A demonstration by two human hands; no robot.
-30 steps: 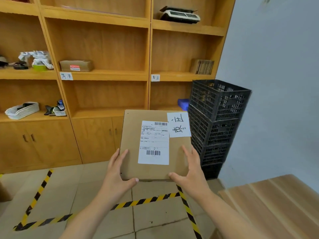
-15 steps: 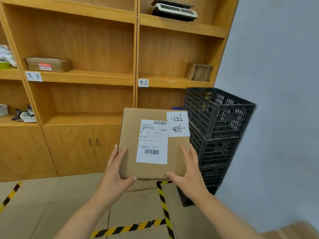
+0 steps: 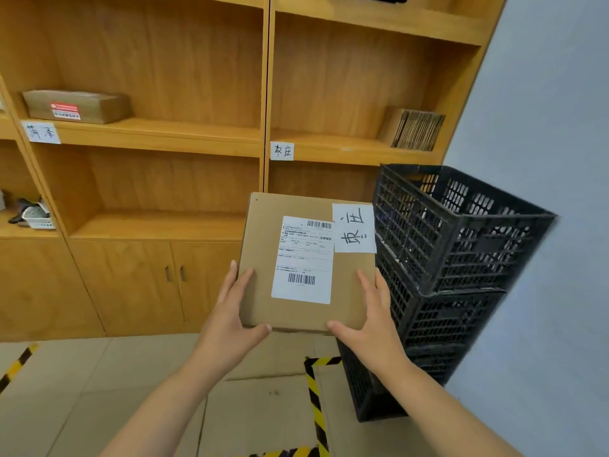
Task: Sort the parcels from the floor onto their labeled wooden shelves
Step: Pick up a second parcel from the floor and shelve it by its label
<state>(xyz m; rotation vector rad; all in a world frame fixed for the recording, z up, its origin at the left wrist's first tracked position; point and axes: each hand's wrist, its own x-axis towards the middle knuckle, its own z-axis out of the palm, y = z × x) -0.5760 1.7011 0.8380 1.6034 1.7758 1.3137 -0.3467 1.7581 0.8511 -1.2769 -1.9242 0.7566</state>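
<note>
Parcel (image 3: pixel 298 311), handwritten tag up for matching to shelf label (image 3: pixel 282 150): being held before wooden shelves (image 3: pixel 329 148); left hand (image 3: pixel 227 328), right hand (image 3: pixel 372 328) fingers spread, pressing opposite sides.

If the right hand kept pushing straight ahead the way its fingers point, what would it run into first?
Probably the stack of black crates just beyond the right hand, which grips the cardboard parcel; the fingers point up and forward past its right edge. Depth is unclear.
</note>
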